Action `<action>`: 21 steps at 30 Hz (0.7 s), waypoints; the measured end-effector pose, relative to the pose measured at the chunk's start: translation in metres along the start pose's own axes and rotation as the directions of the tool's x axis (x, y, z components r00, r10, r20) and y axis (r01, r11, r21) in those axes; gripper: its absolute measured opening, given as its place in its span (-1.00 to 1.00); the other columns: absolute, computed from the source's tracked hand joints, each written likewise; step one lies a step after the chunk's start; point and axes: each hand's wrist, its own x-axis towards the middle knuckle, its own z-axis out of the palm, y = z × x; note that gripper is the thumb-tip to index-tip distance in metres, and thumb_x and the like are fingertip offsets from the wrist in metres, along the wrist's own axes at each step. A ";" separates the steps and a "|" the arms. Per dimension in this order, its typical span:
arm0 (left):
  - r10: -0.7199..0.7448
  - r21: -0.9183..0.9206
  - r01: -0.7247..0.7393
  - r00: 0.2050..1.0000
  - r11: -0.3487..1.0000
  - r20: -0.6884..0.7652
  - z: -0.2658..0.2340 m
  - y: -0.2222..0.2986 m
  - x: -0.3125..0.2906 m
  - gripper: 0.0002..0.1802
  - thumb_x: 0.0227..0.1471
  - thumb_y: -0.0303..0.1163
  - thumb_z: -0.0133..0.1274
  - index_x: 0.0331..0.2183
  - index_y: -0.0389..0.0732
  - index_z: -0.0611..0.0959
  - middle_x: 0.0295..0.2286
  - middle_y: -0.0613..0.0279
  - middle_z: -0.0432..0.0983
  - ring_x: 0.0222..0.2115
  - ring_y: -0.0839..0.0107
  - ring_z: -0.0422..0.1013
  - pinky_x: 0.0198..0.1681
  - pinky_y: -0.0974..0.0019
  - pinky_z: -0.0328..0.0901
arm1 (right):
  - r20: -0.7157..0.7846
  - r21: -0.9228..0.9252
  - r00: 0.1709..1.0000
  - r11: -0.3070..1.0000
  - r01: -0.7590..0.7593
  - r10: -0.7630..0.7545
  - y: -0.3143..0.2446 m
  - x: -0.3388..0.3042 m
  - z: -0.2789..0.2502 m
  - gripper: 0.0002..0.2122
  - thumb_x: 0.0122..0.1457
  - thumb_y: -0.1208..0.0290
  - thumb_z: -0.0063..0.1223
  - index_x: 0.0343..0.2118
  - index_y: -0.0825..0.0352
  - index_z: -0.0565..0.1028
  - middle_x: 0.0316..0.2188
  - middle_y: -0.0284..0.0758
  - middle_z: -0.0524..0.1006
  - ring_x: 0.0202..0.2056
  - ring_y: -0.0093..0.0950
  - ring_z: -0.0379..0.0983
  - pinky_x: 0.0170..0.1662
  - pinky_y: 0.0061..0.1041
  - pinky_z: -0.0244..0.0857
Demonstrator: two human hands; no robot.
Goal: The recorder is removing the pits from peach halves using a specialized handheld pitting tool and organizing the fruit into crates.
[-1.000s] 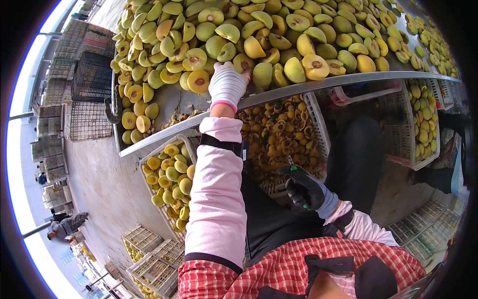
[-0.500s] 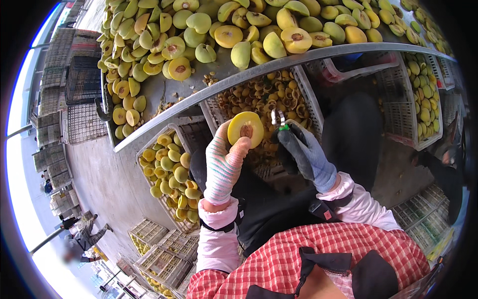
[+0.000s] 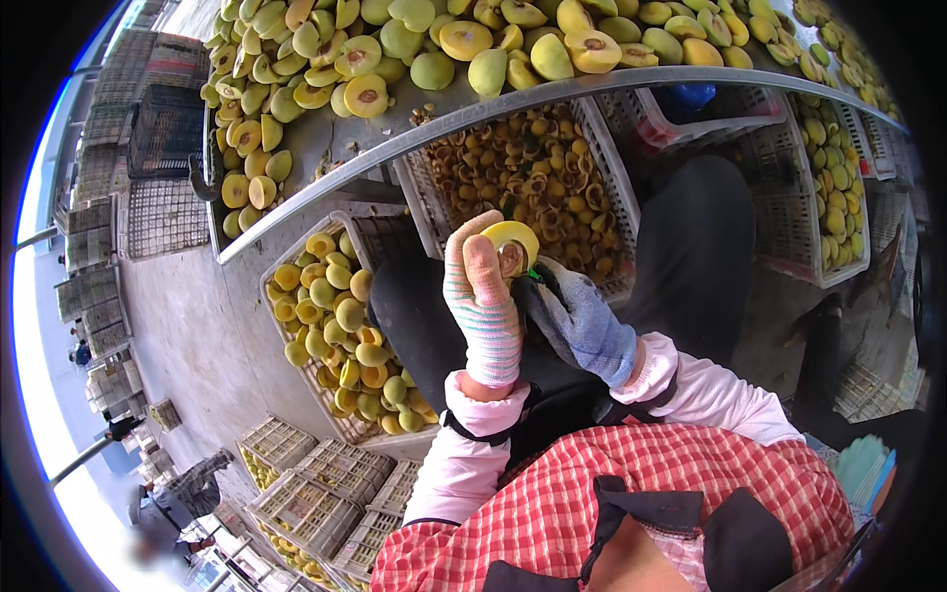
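My left hand (image 3: pixel 485 306), in a striped white glove, grips a halved yellow peach (image 3: pixel 520 235) with its cut face and brown stone turned toward my right hand. My right hand (image 3: pixel 589 331), in a blue-grey glove, is closed on a small green-handled pitting tool (image 3: pixel 534 274). The tool's end meets the peach at the stone; its metal loop is mostly hidden there. Beneath both hands stands a pale crate (image 3: pixel 614 163) of brown stones and scooped-out scraps. More peach halves (image 3: pixel 367 96) lie heaped on the metal table (image 3: pixel 434 111) ahead.
The table's raised metal edge (image 3: pixel 493 111) curves across in front of me. A crate of hollowed peach halves (image 3: pixel 340 311) stands at my left, another crate of peaches (image 3: pixel 837 197) at the right. Stacked crates (image 3: pixel 311 503) and a person (image 3: pixel 182 503) are at the lower left.
My hands have come together and the tool, earlier held apart with its metal loop showing, is now at the peach's stone. The peach half has tilted.
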 end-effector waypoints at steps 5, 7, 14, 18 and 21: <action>0.020 0.090 -0.033 0.990 0.995 0.143 -0.013 0.005 -0.002 -0.64 0.19 -0.14 -0.06 -0.20 -0.25 0.55 -0.40 0.34 0.48 -0.42 0.62 0.36 -0.30 0.53 0.27 | 0.376 0.521 0.840 0.660 -0.540 0.391 -0.014 -0.009 -0.011 -0.67 0.27 0.13 -0.17 -0.30 0.36 0.40 -0.69 -0.31 0.35 -0.73 -0.46 0.24 -0.70 -0.56 0.07; -0.014 0.106 -0.005 0.984 0.994 0.178 -0.014 0.012 -0.004 -0.66 0.18 -0.16 -0.05 -0.22 -0.25 0.55 -0.42 0.33 0.48 -0.46 0.63 0.36 -0.35 0.54 0.28 | 0.695 0.547 0.550 0.155 -0.823 0.463 -0.018 -0.014 -0.022 -0.59 0.28 -0.02 -0.22 -0.32 0.31 0.41 -0.78 -0.44 0.28 -0.86 -0.65 0.10 -0.83 -0.69 -0.05; -0.301 0.064 0.300 0.874 0.952 0.381 -0.026 0.007 -0.003 -0.58 0.19 -0.06 -0.11 -0.27 -0.26 0.56 -0.47 0.32 0.49 -0.47 0.62 0.37 -0.37 0.49 0.30 | 0.769 0.227 0.553 -0.672 -0.705 -0.321 0.011 -0.028 -0.002 -0.53 0.29 -0.08 -0.40 -0.30 0.30 0.37 -0.72 -0.44 0.26 -0.79 -0.66 0.16 -0.82 -0.69 -0.01; -0.533 -0.306 0.582 0.813 0.754 0.233 -0.025 -0.017 -0.015 -0.52 0.15 0.05 -0.09 -0.31 -0.23 0.56 -0.47 0.32 0.48 -0.49 0.55 0.39 -0.38 0.45 0.31 | 0.725 0.290 0.614 -0.670 -0.683 -0.312 0.015 -0.030 0.002 -0.55 0.29 -0.08 -0.38 -0.35 0.27 0.34 -0.70 -0.45 0.27 -0.78 -0.67 0.18 -0.77 -0.66 0.09; -0.616 -0.356 0.616 0.777 0.702 0.129 -0.046 -0.044 -0.021 -0.53 0.12 0.10 -0.06 -0.32 -0.16 0.56 -0.47 0.33 0.46 -0.47 0.53 0.41 -0.39 0.46 0.31 | 0.691 0.461 0.683 -0.584 -0.668 -0.236 0.020 -0.019 -0.006 -0.55 0.30 -0.03 -0.36 -0.31 0.32 0.38 -0.68 -0.43 0.27 -0.75 -0.66 0.20 -0.76 -0.69 0.11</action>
